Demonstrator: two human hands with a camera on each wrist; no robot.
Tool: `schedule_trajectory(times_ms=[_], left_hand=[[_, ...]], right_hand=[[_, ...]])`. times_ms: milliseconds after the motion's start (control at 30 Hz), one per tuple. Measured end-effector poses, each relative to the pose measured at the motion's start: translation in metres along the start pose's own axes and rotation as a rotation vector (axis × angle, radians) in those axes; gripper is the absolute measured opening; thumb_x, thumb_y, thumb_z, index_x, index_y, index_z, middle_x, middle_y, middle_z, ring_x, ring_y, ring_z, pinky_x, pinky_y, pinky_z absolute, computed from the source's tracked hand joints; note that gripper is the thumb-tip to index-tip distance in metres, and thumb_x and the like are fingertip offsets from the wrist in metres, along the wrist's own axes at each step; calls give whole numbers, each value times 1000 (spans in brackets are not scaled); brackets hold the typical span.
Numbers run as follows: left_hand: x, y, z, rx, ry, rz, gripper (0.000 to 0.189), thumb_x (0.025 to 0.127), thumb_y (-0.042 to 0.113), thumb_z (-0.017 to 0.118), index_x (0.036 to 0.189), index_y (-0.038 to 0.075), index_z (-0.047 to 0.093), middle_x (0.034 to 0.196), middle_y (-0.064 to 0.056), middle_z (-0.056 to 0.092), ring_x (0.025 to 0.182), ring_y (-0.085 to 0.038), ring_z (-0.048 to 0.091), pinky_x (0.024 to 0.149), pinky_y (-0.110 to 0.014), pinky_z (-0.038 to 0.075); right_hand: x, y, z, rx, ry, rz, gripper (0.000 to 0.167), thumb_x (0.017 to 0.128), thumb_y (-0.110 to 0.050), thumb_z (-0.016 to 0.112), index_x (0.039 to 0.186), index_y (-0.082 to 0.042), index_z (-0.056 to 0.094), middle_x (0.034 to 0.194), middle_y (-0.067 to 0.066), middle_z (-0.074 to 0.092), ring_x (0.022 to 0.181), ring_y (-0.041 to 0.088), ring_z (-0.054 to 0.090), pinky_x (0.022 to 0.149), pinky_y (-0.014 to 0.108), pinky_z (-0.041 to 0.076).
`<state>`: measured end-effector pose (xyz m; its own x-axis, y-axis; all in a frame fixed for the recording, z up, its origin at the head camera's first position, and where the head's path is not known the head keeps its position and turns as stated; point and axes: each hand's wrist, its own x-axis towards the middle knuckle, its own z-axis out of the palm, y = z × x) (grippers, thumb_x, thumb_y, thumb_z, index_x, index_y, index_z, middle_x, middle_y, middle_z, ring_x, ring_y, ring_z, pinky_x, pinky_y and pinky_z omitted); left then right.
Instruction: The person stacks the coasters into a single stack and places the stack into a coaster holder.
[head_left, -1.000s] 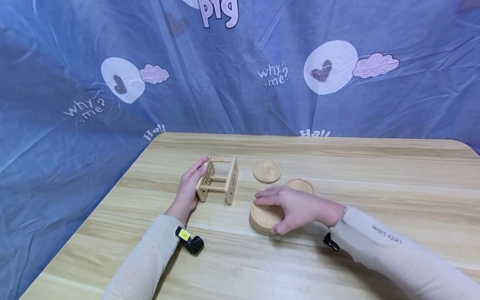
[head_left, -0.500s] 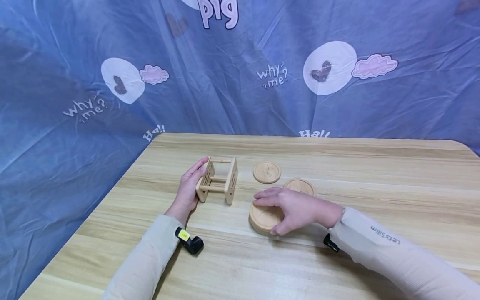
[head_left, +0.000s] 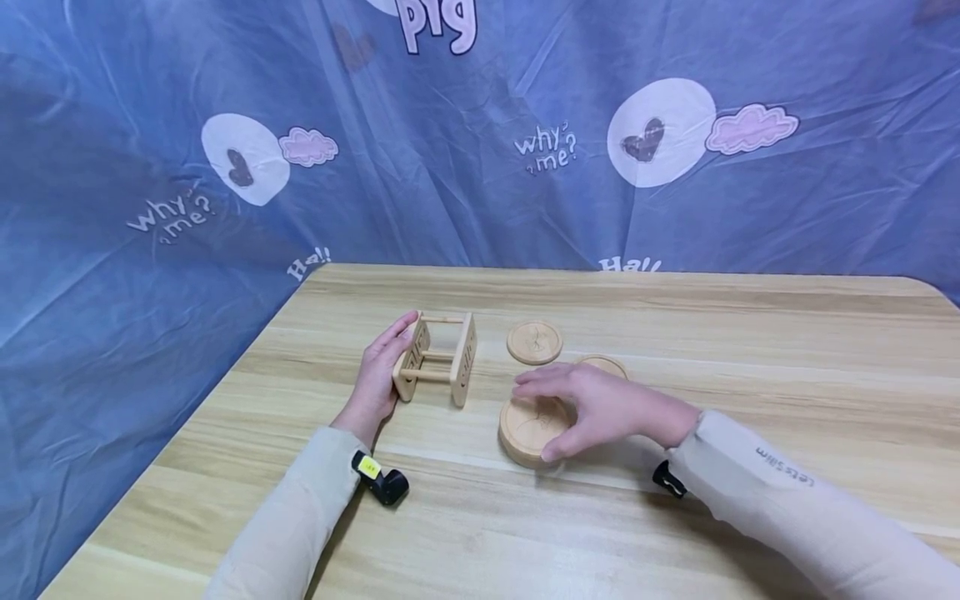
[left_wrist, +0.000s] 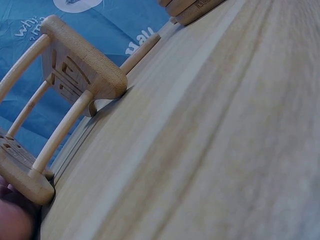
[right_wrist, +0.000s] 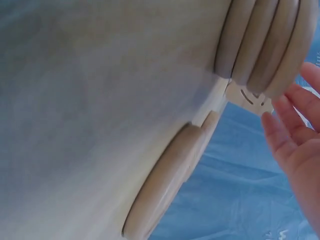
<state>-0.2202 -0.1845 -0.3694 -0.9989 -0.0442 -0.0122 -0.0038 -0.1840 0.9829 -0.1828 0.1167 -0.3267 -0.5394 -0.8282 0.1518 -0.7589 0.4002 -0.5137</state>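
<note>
My left hand (head_left: 372, 379) holds the left side panel of a wooden coaster holder (head_left: 463, 360), a small rack of two slotted panels joined by round rods. Nothing sits between the panels. To its right is a stack of round wooden coasters (head_left: 527, 433), the top one engraved. Over the stack's right part my right hand (head_left: 603, 408) spreads, thumb at the near rim and fingers across the far rim. Seen from the right wrist, the extended fingers (right_wrist: 300, 127) are right beside the top of the stacked coasters (right_wrist: 265, 47) without curling round them.
A single engraved coaster (head_left: 535, 342) lies flat behind the stack. Another coaster (head_left: 606, 364) is partly hidden behind my right hand. Blue printed cloth (head_left: 465, 167) hangs beyond the far edge of the wooden table (head_left: 787, 358).
My right hand has shifted slightly right and up, uncovering more of the top coaster. The stack, the coaster holder and my left hand stay in place.
</note>
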Motion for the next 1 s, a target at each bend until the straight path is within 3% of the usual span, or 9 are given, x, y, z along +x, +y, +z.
schedule_trajectory(times_ms=[167,567,833,1000], left_hand=[[0,1,-1,-8,-2,0,42,96,18,47,137,11,45,143,-2,42,125,-19,43,101,-30,42],[0,0,-2,-11,-2,-5,42,95,18,48,137,12,46,143,-2,42,125,-20,44,100,-30,42],[2,2,-1,-6,1,-14,41,95,18,49,136,12,47,141,-5,44,123,-25,46,96,-31,47],[2,3,-1,5,-1,-21,41,95,15,48,136,11,47,140,-7,44,123,-27,46,93,-28,48]], right_hand=[[-3,1,-6,-25,42,19,71,68,-43,77,126,-7,57,132,13,53,123,34,47,103,52,37],[-12,13,-17,35,106,106,74,67,-39,80,127,-6,55,131,15,53,122,35,47,102,53,37],[-20,30,-21,74,97,263,79,68,-40,79,129,1,50,130,18,53,122,39,45,102,55,36],[-23,37,-24,41,87,364,83,67,-38,80,131,3,47,134,25,46,123,44,41,103,57,31]])
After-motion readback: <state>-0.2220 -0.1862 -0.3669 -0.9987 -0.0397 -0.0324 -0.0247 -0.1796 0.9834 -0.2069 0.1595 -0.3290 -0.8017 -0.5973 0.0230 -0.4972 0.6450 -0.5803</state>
